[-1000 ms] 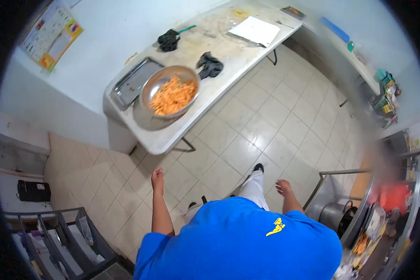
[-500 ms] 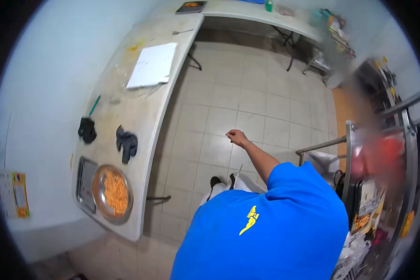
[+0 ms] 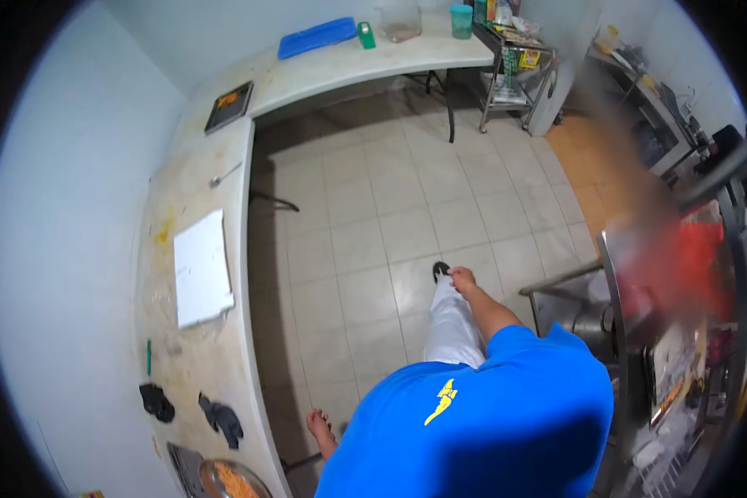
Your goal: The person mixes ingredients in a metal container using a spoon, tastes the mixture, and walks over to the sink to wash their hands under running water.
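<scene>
My right hand (image 3: 462, 280) hangs in front of my body above the floor, its fingers curled together. Nothing shows in it. Low beside the near table, my left hand (image 3: 319, 423) is loosely bent with its fingers partly apart, holding nothing I can see. The long white table (image 3: 195, 365) on my left is nearest to that hand. On it lie dark gloves (image 3: 222, 421) and a crumpled black cloth-like item (image 3: 156, 402). At its near end a metal bowl (image 3: 216, 477) of shredded orange food is partly cut off by the frame.
A white board (image 3: 203, 270) and a fork (image 3: 226, 174) lie farther along the table. At the back are a dark tray (image 3: 229, 106), a blue tray (image 3: 316, 37) and a green-lidded container (image 3: 461, 22). A wheeled cart (image 3: 506, 87) stands beyond; a metal rack (image 3: 610, 282) stands right.
I have moved forward and the view has shifted, so the table's things appear lower. The back table and cart show more fully. My left hand has come into view.
</scene>
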`<state>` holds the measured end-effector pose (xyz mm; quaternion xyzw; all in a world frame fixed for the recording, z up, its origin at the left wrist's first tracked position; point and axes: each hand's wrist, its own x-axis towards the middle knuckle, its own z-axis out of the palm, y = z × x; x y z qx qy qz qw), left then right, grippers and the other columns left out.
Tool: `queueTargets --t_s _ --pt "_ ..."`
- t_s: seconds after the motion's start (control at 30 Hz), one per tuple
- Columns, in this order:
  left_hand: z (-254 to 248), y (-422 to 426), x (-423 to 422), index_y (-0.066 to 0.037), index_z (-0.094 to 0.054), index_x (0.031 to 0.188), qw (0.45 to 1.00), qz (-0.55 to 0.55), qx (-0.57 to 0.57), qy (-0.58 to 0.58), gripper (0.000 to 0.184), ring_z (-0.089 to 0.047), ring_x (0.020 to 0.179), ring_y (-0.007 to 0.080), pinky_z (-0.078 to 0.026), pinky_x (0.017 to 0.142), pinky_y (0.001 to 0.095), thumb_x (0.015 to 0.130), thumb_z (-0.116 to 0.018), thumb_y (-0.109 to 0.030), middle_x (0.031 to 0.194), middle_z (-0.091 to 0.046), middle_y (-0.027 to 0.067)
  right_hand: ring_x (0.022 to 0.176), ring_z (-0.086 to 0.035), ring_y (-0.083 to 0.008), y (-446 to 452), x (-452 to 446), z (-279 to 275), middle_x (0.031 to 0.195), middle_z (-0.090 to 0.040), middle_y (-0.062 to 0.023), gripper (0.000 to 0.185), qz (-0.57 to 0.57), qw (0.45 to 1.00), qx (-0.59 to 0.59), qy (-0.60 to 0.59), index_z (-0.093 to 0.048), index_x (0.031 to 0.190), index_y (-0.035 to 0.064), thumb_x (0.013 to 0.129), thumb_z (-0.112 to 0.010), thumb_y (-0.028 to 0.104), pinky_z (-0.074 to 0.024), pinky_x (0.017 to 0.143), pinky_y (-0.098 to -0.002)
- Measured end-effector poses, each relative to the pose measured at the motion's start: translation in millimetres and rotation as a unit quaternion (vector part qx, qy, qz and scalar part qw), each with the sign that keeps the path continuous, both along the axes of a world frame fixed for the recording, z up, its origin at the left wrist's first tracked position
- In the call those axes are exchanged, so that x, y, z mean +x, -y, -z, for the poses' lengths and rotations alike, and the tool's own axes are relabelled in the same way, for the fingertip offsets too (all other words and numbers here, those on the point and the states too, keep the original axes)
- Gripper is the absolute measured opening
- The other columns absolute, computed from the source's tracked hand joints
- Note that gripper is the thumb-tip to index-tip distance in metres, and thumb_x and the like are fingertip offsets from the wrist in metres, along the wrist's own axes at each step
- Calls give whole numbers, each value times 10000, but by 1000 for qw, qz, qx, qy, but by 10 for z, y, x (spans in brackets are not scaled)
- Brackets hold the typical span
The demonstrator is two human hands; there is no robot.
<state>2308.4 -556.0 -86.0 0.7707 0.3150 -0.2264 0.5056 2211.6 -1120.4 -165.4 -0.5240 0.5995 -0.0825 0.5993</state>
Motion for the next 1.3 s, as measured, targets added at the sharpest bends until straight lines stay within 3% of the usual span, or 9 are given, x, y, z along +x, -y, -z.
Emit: queueTargets --t_s 0.13,0.2,0.3,0.47,0.53,0.6,0.73,1.1,1.3 --pt "457 839 -29 -167 -510 980 1000 -6 15 -23 134 -513 699 113 -396 597 303 854 -546 -199 881 -573 -36 611 -583 -123 923 462 216 761 -640 -17 181 -209 975 56 44 -665 920 121 801 -541 65 -440 463 -293" --pt "588 1171 -79 -154 -514 954 998 24 44 -26 117 -509 691 111 -395 591 301 851 -555 -193 859 -572 -32 678 -613 -137 1326 628 136 816 -666 -37 147 -383 911 -139 69 -668 906 89 795 -572 87 -502 587 -295" --pt "670 1708 -96 -135 -520 917 995 74 72 -14 98 -503 679 108 -395 583 297 847 -569 -183 825 -572 -25 829 -649 -211 2083 650 -265 876 -680 -85 170 -420 889 -172 56 -675 905 117 798 -582 210 -513 717 -318" --pt "709 2313 137 -103 -529 854 988 129 54 68 90 -493 660 103 -393 568 291 840 -592 -167 770 -571 -14 703 -616 -157 3419 344 -79 875 -669 -35 169 -401 905 -130 -50 -667 931 81 818 -614 195 -502 662 -283" --pt "783 2396 319 -90 -533 828 975 157 -4 156 98 -489 653 101 -392 563 289 838 -601 -161 748 -571 -10 754 -587 -156 3777 297 -337 962 -642 -17 292 -202 972 121 -19 -642 1003 108 842 -604 347 -472 702 -294" --pt "899 2527 506 -77 -537 803 952 177 -74 238 111 -485 645 99 -392 557 286 835 -610 -154 726 -570 -5 823 -560 -153 3852 417 -769 1021 -615 -4 386 -103 985 134 22 -609 1060 133 848 -562 453 -448 751 -308" --pt "988 3172 1128 -40 -519 696 999 27 16 19 191 -481 631 110 -401 562 269 807 -655 -116 634 -543 4 949 -534 -175 3770 657 -1100 1106 -577 -7 534 -43 988 124 82 -567 1093 152 819 -516 608 -405 837 -372" --pt "1338 3816 2281 -47 -540 812 956 288 21 43 165 -524 695 155 -423 607 317 829 -636 -180 736 -575 17 919 -519 -130 3571 944 -1098 1079 -577 18 527 11 981 148 122 -562 1109 182 835 -474 623 -417 776 -317" --pt "867 3879 2146 -176 -514 1093 979 122 34 -158 266 -544 942 269 -393 751 508 854 -562 -283 1058 -566 23 875 -509 -134 3660 822 -848 1029 -579 31 533 49 973 183 132 -563 1116 195 822 -482 631 -411 756 -304"
